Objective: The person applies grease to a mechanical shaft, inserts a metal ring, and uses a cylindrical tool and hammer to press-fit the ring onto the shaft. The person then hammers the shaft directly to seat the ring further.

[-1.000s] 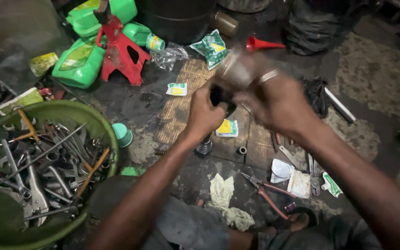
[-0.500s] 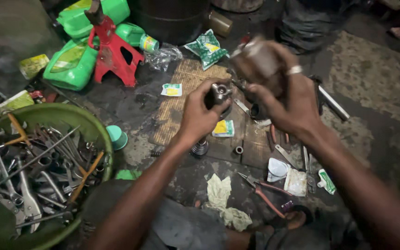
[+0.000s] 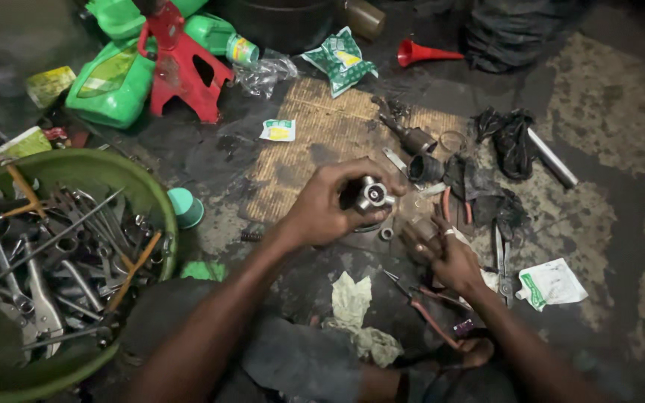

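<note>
Left hand point(image 3: 330, 207) grips a metal cross-shaped joint point(image 3: 372, 195) above the woven mat point(image 3: 315, 149); right hand point(image 3: 446, 254) lowered beside pliers point(image 3: 423, 298), fingers curled, its hold too blurred to tell; green basin point(image 3: 125, 179) of wrenches cut off at left

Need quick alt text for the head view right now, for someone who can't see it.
The left hand grips a metal cross-shaped joint over a woven mat, while the right hand reaches down among small parts on the oily floor. A green basin of wrenches sits at left, with pliers near the right wrist.
</note>
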